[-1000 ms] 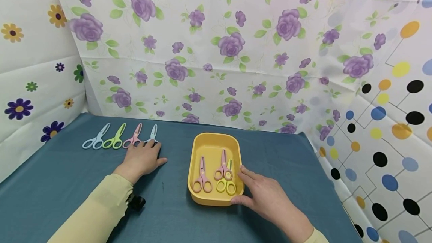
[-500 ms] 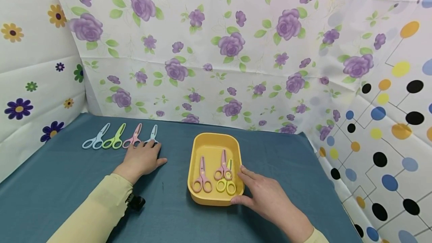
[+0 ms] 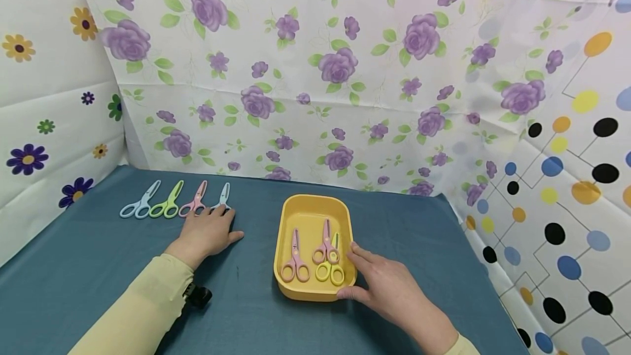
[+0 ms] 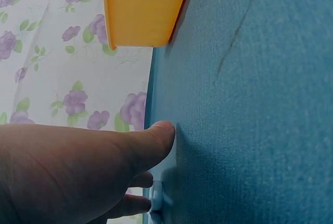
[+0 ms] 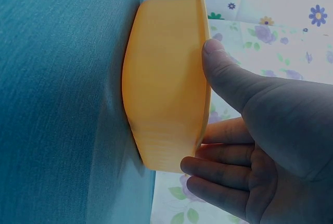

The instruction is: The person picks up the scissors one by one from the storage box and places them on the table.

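Note:
My left hand (image 3: 206, 234) lies palm down at the right end of a row of scissors. Its fingertips touch the handles of the small light blue scissors (image 3: 224, 195) and partly cover them. The pink scissors (image 3: 199, 196) lie just beside, their handles close to the fingers. My right hand (image 3: 386, 284) rests its straight fingers and thumb against the right rim of a yellow plastic tray (image 3: 315, 296). Inside the tray, pink scissors (image 3: 296, 259) lie at the left. At the right, another pair of pink scissors (image 3: 326, 242) overlaps yellow scissors (image 3: 337, 274).
Green scissors (image 3: 168, 200) and larger light blue scissors (image 3: 142, 200) continue the row leftward. A blue-green cloth (image 3: 246, 316) covers the table. Floral sheeting (image 3: 305, 70) hangs behind it, with dotted sheeting (image 3: 557, 256) on the right.

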A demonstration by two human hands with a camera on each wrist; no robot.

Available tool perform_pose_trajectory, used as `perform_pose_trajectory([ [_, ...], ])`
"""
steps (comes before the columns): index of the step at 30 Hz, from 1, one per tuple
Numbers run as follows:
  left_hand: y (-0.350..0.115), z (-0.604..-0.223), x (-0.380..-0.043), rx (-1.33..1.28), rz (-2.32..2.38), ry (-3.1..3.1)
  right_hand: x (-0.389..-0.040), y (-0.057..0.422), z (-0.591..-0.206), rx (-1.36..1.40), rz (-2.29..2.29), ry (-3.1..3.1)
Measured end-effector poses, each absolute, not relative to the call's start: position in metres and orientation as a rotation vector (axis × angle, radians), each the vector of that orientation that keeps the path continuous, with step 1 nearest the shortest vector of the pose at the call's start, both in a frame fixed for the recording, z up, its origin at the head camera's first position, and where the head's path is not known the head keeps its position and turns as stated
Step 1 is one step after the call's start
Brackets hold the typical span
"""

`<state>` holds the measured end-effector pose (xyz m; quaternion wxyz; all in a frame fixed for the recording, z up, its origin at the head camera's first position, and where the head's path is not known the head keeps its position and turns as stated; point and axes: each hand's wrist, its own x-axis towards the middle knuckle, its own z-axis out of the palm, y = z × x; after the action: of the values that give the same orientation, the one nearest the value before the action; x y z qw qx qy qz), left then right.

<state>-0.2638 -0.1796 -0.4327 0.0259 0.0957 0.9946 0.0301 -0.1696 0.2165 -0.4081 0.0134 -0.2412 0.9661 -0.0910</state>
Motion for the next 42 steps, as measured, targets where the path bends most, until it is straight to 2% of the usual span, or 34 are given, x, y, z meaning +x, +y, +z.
perform_pose_trajectory([
  [42, -0.1782, -0.4302, -0.2623, 0.296, 0.076, 3.065, -0.17, 0.217, -0.4091, -0.765, -0.276, 3.023],
])
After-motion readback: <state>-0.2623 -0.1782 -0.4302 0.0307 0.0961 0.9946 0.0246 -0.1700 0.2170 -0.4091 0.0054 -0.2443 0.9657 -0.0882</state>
